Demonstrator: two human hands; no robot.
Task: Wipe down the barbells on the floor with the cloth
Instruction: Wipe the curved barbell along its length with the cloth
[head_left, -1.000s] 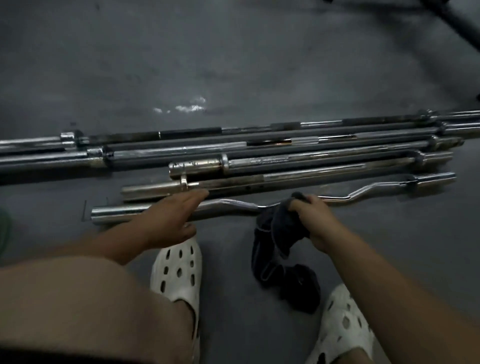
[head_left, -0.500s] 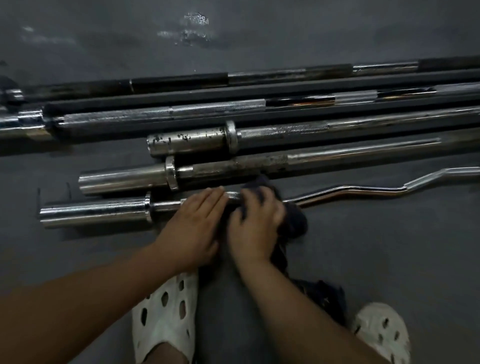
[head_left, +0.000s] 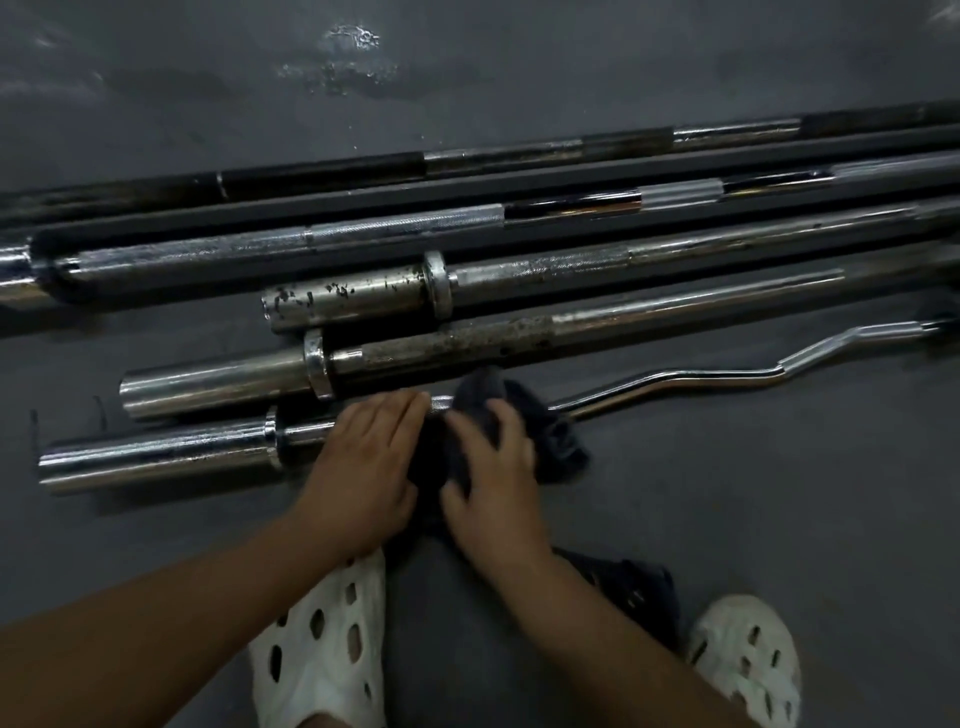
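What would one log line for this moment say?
wiping curl bar | left hand rests on bar | right hand holds cloth on bar

Barbells (head_left: 519, 275) lie side by side on the floor (head_left: 779, 493); the cloth (head_left: 550, 431) lies on the nearest, under the right hand (head_left: 493, 478).

We see a dark grey floor (head_left: 753, 509) under dim light; a pale glossy patch (head_left: 348, 57) glints near the top edge, and short dark marks (head_left: 98, 415) score the left side.
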